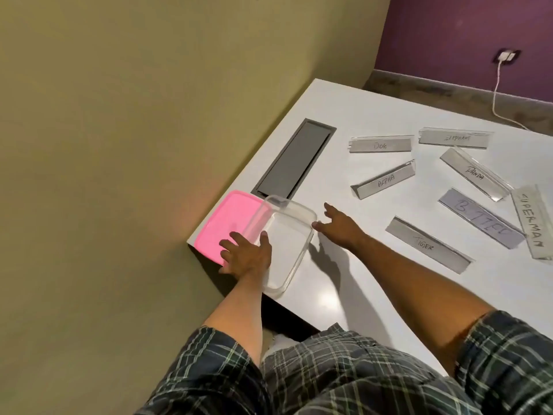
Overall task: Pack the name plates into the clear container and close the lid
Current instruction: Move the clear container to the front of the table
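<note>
bench: white flat bench [374, 283]; grey rectangular recessed panel [294, 160] near its far-left edge
container: clear rectangular plastic container [287, 250], lid off, nothing inside; at bench's near-left corner, tilted, left side resting on lid
lid: pink rectangular plastic lid [223, 224] flat at bench edge, partly under container
left hand: left hand [247, 253] fingers spread, resting on lid, thumb at container's left wall; no closed grip
right hand: right hand [339, 224] fingers open, thumb touching container's right rim; holding nothing
name plates: seven clear acrylic name plates scattered right of container, all on bench; DOG plate [380, 144], ELEPHANT plate [454, 138], ALPHA plate [384, 179], PANDA plate [475, 175], TIGER plate [428, 245], SUPERMAN plate [532, 221]; one lettering unclear
</note>
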